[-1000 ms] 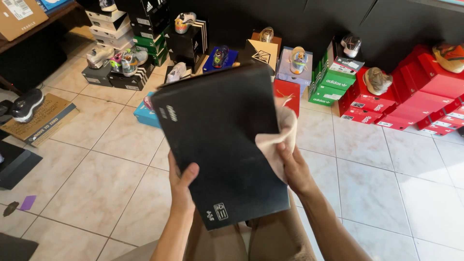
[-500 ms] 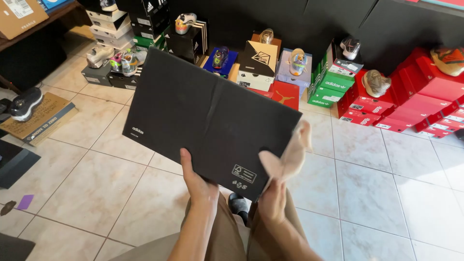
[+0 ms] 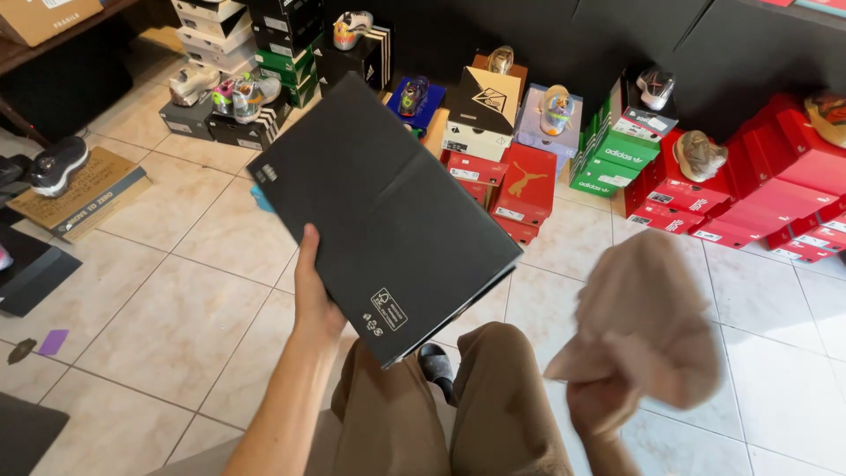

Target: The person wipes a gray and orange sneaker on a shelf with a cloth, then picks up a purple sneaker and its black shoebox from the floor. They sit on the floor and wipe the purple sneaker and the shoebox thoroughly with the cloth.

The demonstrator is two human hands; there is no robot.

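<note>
My left hand [image 3: 313,295] grips the near left edge of a large flat black shoebox [image 3: 379,216], holding it tilted above my knees with its underside toward me. My right hand [image 3: 604,410] is off to the right, apart from the box, closed on a crumpled pale pink cloth [image 3: 648,322] that hangs up over the fingers. Below the box my legs in brown trousers [image 3: 493,401] and a dark shoe [image 3: 436,363] show against the tiled floor.
Stacks of shoeboxes line the back: red ones [image 3: 758,198] at right, green ones [image 3: 621,154], a white-and-black box [image 3: 480,115], dark ones [image 3: 286,40] at left, several with sneakers on top. A cardboard piece with a shoe [image 3: 84,189] lies at left on beige tiles [image 3: 176,317].
My right hand has come off the box and swung out to the right with the cloth. The box has turned and now rests in my left hand alone.
</note>
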